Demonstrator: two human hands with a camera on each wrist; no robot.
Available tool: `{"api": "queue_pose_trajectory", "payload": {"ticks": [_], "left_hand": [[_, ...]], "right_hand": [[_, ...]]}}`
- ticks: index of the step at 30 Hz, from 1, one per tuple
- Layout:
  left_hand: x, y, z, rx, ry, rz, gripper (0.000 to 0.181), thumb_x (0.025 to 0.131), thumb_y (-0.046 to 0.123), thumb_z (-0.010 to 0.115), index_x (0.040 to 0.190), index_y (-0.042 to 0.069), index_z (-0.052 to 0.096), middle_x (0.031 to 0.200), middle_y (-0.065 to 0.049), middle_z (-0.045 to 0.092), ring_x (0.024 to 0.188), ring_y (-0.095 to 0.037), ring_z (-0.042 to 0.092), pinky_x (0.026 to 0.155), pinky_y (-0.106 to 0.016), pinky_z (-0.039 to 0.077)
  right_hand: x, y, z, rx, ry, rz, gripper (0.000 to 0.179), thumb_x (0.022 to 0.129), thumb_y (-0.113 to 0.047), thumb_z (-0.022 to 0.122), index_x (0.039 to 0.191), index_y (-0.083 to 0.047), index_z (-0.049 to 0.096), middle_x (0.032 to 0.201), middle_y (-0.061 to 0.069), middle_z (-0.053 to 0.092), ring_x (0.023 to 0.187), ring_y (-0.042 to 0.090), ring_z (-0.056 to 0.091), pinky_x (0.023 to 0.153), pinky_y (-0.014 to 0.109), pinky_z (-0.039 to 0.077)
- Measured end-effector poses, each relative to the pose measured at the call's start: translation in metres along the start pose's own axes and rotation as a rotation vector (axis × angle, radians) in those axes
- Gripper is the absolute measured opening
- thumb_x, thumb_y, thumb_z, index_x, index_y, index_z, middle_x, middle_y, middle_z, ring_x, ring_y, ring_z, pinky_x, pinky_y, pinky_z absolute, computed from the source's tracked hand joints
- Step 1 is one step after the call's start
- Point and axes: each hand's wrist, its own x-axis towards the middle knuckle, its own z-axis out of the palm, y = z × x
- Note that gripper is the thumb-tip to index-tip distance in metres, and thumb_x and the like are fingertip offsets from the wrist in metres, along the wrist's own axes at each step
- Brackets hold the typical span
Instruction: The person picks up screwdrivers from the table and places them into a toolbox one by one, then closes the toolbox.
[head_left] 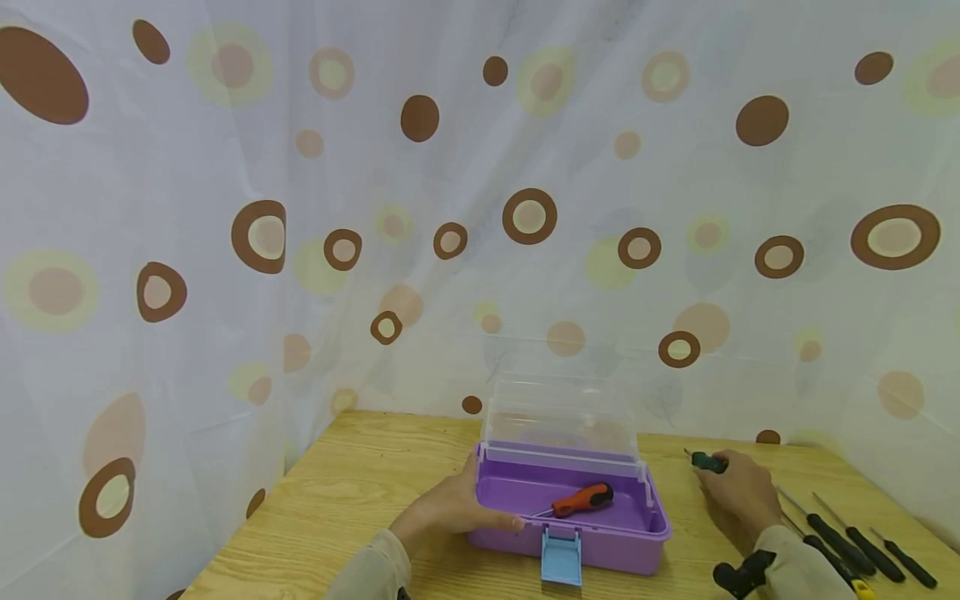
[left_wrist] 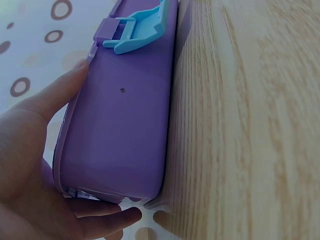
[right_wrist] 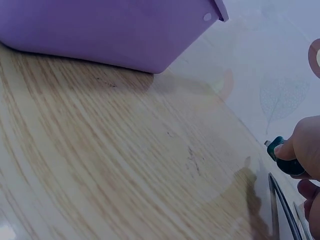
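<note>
A purple toolbox stands on the wooden table, its clear lid raised at the back and its light blue latch hanging down in front. Inside lies a screwdriver with a red and black handle. My left hand grips the box's left front corner; in the left wrist view the thumb lies along the rim and the fingers reach round the end. To the right of the box, my right hand holds a short green-handled screwdriver above the table, its tip toward the left.
Several black-handled screwdrivers lie on the table at the right, close to my right forearm. One handle there has a yellow end. A white curtain with brown and yellow circles hangs behind the table and along its sides.
</note>
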Motion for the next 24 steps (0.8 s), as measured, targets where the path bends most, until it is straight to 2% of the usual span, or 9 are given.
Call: {"api": "queue_pose_trajectory", "payload": {"ticks": [5,12,17,24], "left_hand": [[-0.0005,-0.0001,0.0003,-0.008,0.001,-0.006,0.130,0.076,0.044,0.091,0.164,0.008,0.003,0.144,-0.018,0.053,0.125,-0.036,0.056,0.107,-0.058,0.040],[-0.0017,0.0011,0.0003,-0.023,0.006,-0.007,0.128,0.076,0.043,0.091,0.164,0.007,0.005,0.141,-0.018,0.055,0.125,-0.037,0.057,0.107,-0.058,0.040],[-0.0014,0.0016,0.0000,-0.015,0.005,0.009,0.127,0.076,0.042,0.091,0.163,0.006,0.005,0.141,-0.019,0.056,0.125,-0.038,0.057,0.106,-0.057,0.040],[-0.0017,0.0026,-0.0003,-0.008,-0.001,0.019,0.129,0.077,0.042,0.090,0.164,0.006,0.003,0.143,-0.020,0.054,0.126,-0.040,0.056,0.107,-0.059,0.039]], "right_hand": [[0.0004,-0.0014,-0.0021,0.020,-0.007,0.020,0.064,0.099,-0.037,0.062,0.138,0.012,0.050,0.129,0.043,0.053,0.111,0.063,0.053,0.086,0.067,0.048],[-0.0022,-0.0017,-0.0042,0.080,0.034,-0.044,0.054,0.100,-0.021,0.056,0.137,0.016,0.048,0.129,0.043,0.053,0.111,0.063,0.052,0.089,0.067,0.047],[-0.0038,-0.0005,-0.0061,0.131,0.044,-0.040,0.052,0.100,-0.021,0.059,0.136,0.016,0.048,0.127,0.042,0.054,0.110,0.062,0.052,0.088,0.067,0.046],[-0.0012,0.0001,-0.0100,0.128,0.060,-0.045,0.053,0.099,-0.022,0.062,0.136,0.013,0.049,0.129,0.041,0.054,0.110,0.060,0.054,0.087,0.066,0.047]]}}
